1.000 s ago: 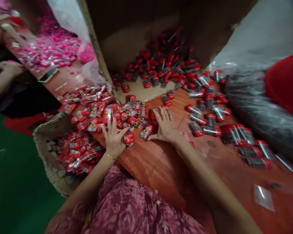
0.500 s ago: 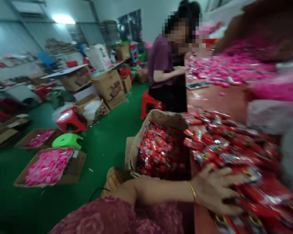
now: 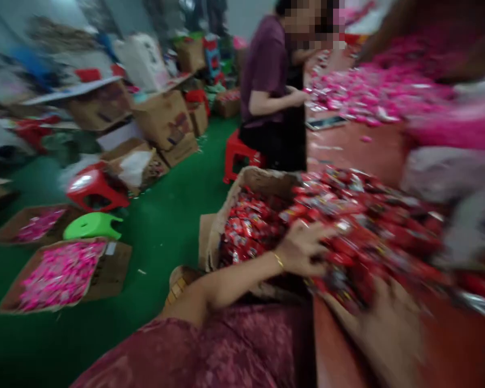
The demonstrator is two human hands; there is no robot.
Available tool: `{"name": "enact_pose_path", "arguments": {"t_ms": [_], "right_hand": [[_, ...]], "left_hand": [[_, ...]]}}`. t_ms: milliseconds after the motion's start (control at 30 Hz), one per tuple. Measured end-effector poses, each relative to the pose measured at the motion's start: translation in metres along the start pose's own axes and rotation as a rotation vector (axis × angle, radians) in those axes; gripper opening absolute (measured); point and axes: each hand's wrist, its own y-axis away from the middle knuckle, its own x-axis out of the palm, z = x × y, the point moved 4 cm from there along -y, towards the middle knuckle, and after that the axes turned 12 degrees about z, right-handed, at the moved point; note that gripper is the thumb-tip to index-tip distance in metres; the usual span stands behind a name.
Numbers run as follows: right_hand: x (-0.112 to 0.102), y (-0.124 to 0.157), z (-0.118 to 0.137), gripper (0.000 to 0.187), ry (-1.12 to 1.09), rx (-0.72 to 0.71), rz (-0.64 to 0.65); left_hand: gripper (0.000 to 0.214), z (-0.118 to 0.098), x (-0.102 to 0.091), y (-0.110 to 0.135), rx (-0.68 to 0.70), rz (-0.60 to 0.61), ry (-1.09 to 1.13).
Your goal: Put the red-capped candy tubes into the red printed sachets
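Note:
My left hand, with a thin gold bangle at the wrist, lies on a heap of red packets at the near edge of a reddish wooden table. Its fingers spread over the packets right above an open cardboard box filled with the same red packets. My right hand comes in from the lower right as a blur, against the near side of the heap. Its fingers are too smeared to read.
A person in a purple top sits on a red stool further along the table beside a pile of pink packets and a phone. Boxes of pink packets, a green stool and stacked cartons stand on the green floor.
The view has swung from the table top to the left. My left hand slid leftwards with the red packets towards the table edge over the box. My right hand has come back into view.

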Motion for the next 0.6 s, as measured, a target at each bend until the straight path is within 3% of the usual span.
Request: {"name": "enact_pose_path", "arguments": {"t_ms": [67,100,167,233,333,400,500,533,600], "right_hand": [[-0.001,0.002,0.009,0.089,0.100,0.029,0.039],[0.004,-0.004,0.018,0.090,0.135,0.027,0.076],[0.018,-0.023,0.039,0.087,0.149,0.036,0.133],[0.034,-0.042,0.063,0.078,0.136,0.013,0.184],[0.046,-0.060,0.097,0.070,0.029,-0.187,0.226],[0.043,-0.061,0.103,0.061,0.029,-0.243,0.208],[0.017,-0.048,0.084,0.046,0.048,-0.263,0.029],[0.004,-0.041,0.068,0.043,0.067,-0.208,-0.031],[-0.021,-0.027,0.023,0.041,0.128,0.030,-0.109]], "left_hand": [[0.029,0.027,-0.007,0.014,-0.132,-0.051,0.132],[0.030,0.040,-0.009,0.021,-0.215,-0.046,0.155],[0.032,0.064,-0.008,0.037,-0.376,0.141,0.081],[0.032,0.085,-0.009,0.056,-0.629,0.370,-0.098],[0.025,0.098,-0.022,0.077,-0.734,0.455,-0.168],[0.031,0.105,-0.031,0.087,-0.795,0.478,-0.208],[0.041,0.109,-0.042,0.089,-0.850,0.406,-0.254],[0.043,0.106,-0.046,0.083,-0.832,0.330,-0.260],[0.046,0.092,-0.051,0.060,-0.736,0.154,-0.245]]}}
